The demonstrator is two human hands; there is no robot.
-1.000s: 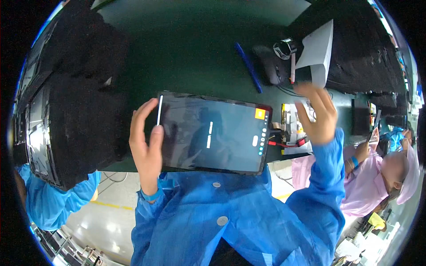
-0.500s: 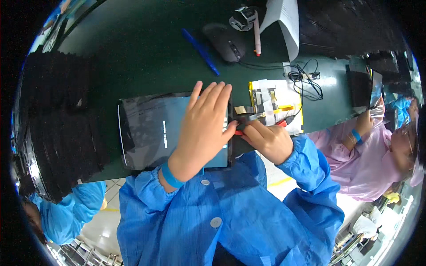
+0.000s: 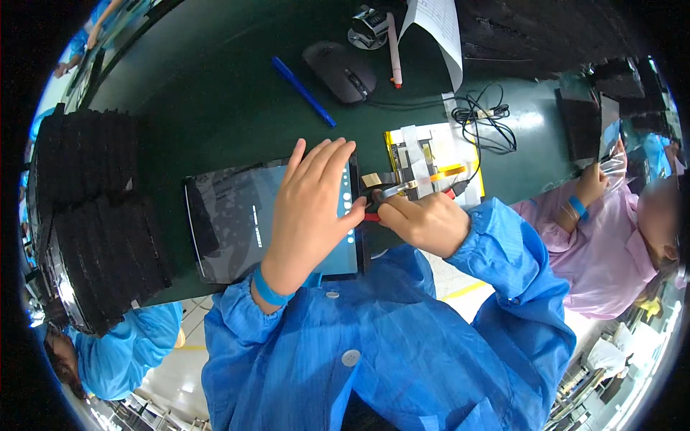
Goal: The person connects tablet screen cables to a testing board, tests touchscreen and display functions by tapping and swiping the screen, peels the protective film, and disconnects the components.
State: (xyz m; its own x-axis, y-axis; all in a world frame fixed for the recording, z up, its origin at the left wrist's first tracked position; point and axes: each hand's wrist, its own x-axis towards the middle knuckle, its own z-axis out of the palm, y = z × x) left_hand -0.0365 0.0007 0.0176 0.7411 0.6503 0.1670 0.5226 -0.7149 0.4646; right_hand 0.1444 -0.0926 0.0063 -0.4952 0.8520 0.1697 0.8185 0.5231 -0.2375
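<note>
A tablet (image 3: 233,230) with a lit screen lies on the bench in front of me. My left hand (image 3: 305,205) rests across its right half, palm down, fingers stretched out. Its thumb reaches the tablet's right edge. Just beyond that edge, my right hand (image 3: 425,221) is closed in a pinch near a small dark part and a red piece (image 3: 371,217); the fingertips hide what they hold. Beside them a flat ribbon cable (image 3: 394,191) runs toward a battery-and-circuit assembly (image 3: 433,154) with yellow edges and strips of pale tape. A red-and-black plug (image 3: 454,189) lies by the right hand.
Behind the tablet lie a blue pen (image 3: 303,92), a black mouse (image 3: 339,72), a pink pen (image 3: 394,52) and a curled paper sheet (image 3: 440,36). A coiled black cable (image 3: 485,118) sits right. Black stacks (image 3: 108,215) stand left. A co-worker in pink (image 3: 596,248) sits at right.
The whole view has shifted slightly, with the bench things sitting further left in the picture. Both hands keep nearly the same pose at the tablet's right edge.
</note>
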